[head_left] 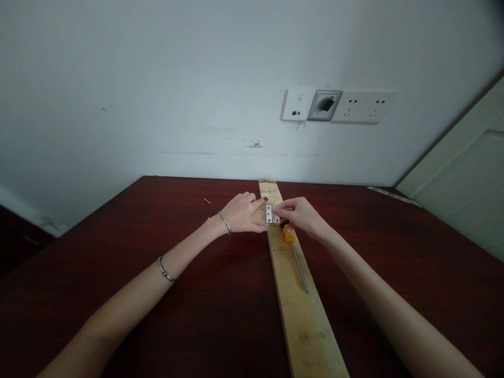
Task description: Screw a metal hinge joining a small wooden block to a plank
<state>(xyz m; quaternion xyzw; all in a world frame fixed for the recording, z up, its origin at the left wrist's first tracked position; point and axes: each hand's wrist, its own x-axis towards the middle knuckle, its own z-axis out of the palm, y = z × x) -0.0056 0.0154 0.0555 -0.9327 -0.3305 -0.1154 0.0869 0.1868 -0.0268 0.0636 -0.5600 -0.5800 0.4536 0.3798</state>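
A long pale wooden plank (305, 320) runs away from me across the table. On its far part sits a silver hinge (269, 214) with screw holes. My left hand (244, 212) grips a small wooden piece (259, 214) beside the hinge, thumb on the near side and fingers on the far side. My right hand (302, 214) pinches thumb and forefinger at the hinge's right leaf; whatever is between the tips is too small to make out. Tucked under that hand's other fingers is a screwdriver (300, 268) with a yellow and black handle, its shaft pointing back toward me.
A loose screw (207, 200) lies on the dark red table (189, 325), left of the plank. Behind stands a white wall with sockets (364, 107) and a black plug (326, 104). A thin patterned strip (394, 195) lies near the right back edge, by a pale door (468, 163).
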